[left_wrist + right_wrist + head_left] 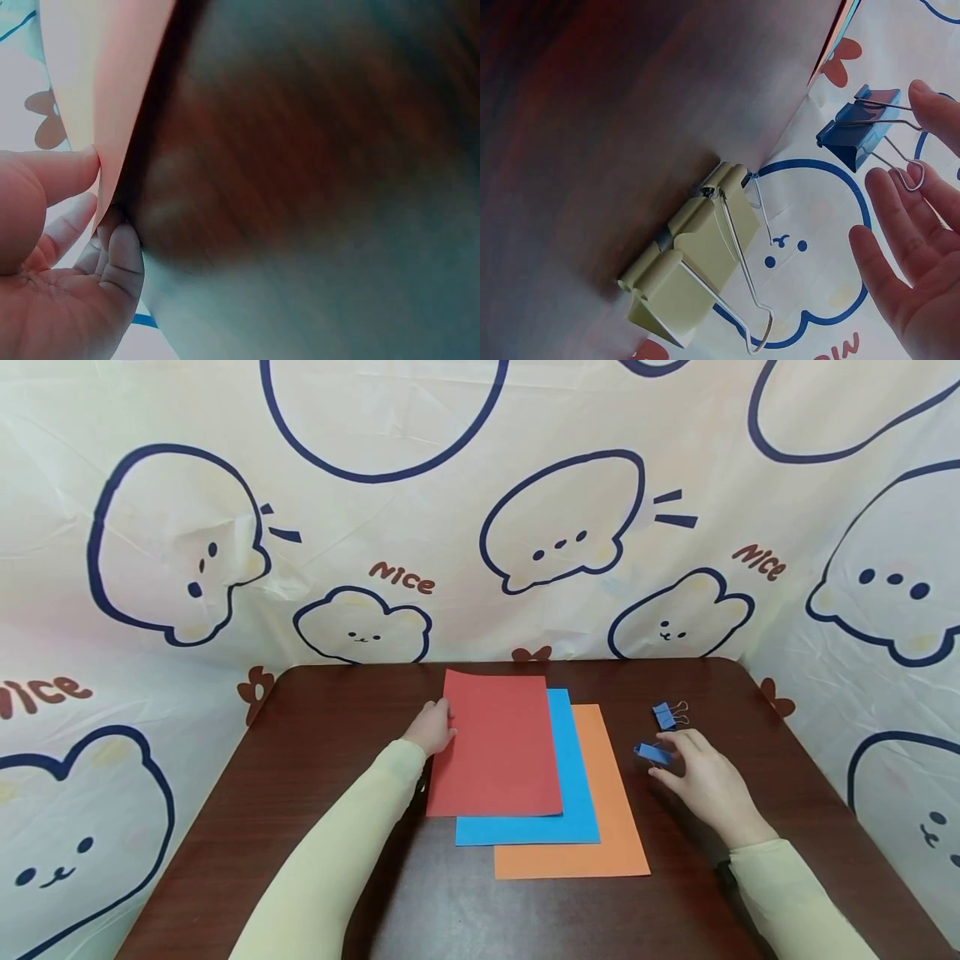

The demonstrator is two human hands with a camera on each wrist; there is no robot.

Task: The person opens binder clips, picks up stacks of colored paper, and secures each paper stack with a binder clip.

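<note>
1. Left hand (430, 728) pinches the red sheet (495, 743) by its edge, atop the blue sheet (579, 802); light pressure should avoid creases.
2. Right hand (708, 785) pinches a clip (652, 753), right of the sheets: best squeeze its handles evenly.

On the backdrop (457, 539), you read 3 "Nice" prints (402, 578) at head-view left, centre and right; "IN" letters (847, 346) at right-wrist bottom.

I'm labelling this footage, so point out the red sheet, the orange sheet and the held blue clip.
Red sheet (497, 745): head view, middle.
Orange sheet (615, 814): head view, uncovered right strip.
Held blue clip (857, 141): right wrist view, body.
</note>
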